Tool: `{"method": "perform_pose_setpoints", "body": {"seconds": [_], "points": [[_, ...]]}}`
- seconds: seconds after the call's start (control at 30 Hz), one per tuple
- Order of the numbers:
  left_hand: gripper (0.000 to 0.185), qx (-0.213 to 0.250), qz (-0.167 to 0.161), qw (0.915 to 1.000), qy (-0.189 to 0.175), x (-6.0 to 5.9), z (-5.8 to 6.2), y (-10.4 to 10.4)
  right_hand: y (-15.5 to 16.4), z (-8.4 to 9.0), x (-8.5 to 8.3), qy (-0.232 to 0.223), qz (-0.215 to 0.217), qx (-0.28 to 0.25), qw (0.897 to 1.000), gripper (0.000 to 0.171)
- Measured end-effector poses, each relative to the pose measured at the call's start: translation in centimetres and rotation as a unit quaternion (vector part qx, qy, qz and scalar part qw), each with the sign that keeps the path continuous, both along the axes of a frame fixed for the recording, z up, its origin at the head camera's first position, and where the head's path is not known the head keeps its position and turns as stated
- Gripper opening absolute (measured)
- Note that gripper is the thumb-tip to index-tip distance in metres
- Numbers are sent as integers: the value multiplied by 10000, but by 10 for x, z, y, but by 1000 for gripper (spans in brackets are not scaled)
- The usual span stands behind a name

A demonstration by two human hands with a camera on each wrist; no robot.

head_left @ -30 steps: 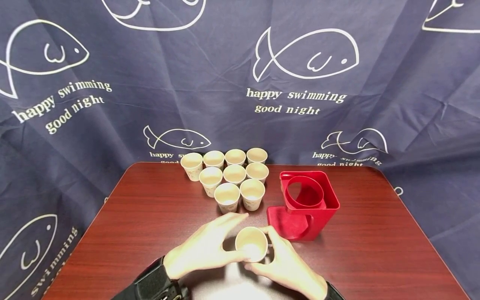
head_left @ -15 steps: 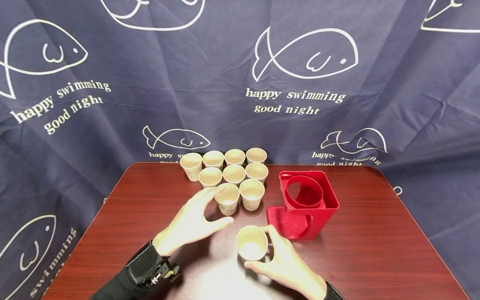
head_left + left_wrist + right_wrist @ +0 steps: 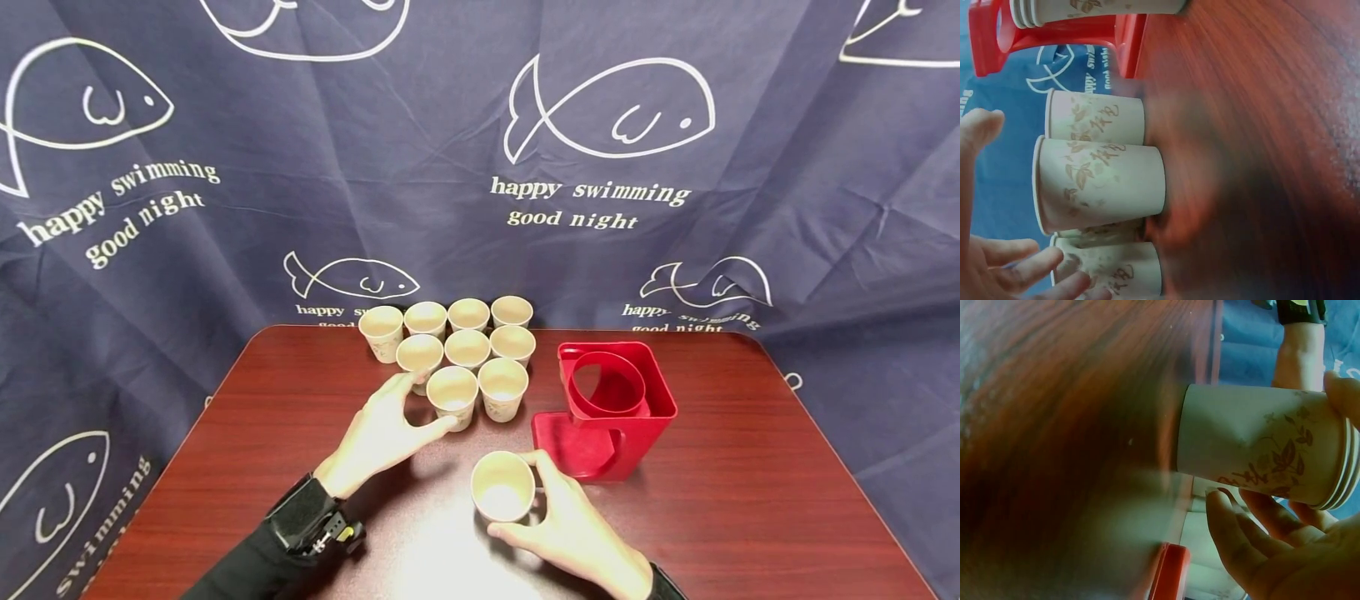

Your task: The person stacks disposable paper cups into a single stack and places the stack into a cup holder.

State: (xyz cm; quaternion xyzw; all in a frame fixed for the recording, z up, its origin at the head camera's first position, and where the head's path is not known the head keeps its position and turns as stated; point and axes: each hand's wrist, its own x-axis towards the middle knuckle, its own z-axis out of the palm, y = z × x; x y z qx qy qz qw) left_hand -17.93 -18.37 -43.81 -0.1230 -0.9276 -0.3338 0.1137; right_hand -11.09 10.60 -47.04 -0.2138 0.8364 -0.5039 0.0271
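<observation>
My right hand (image 3: 581,525) holds a stack of nested paper cups (image 3: 502,487) upright near the front of the table, thumb and fingers round its sides. Several rims show on that stack (image 3: 1266,440) in the right wrist view, along with a brown leaf print. Over at the left, my left hand (image 3: 375,437) reaches to the nearest paper cup (image 3: 452,400) of the group, thumb and fingers spread on either side of it. In the left wrist view a gap shows between the thumb (image 3: 984,128) and that cup (image 3: 1104,184).
Several more paper cups (image 3: 468,348) stand upright, close together, at the back middle. A red plastic holder (image 3: 637,446) with a round ring and a flat base stands right of them. Behind the brown table (image 3: 750,467) hangs a blue fish-print cloth (image 3: 450,167).
My left hand has let go of the stack and moved left and forward to the nearest cup of the group. The right hand keeps the stack almost in place.
</observation>
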Motion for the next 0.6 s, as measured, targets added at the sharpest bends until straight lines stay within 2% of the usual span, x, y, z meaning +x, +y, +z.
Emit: {"method": "perform_pose_setpoints", "body": {"seconds": [0.27,0.6], "points": [[72,128,121,9997,-145,-9,-6,7,0,1,0,-134,14,-111,9998,66],[66,107,231,9995,-194,-12,-11,15,-1,3,0,-74,-63,-16,10000,67]]}}
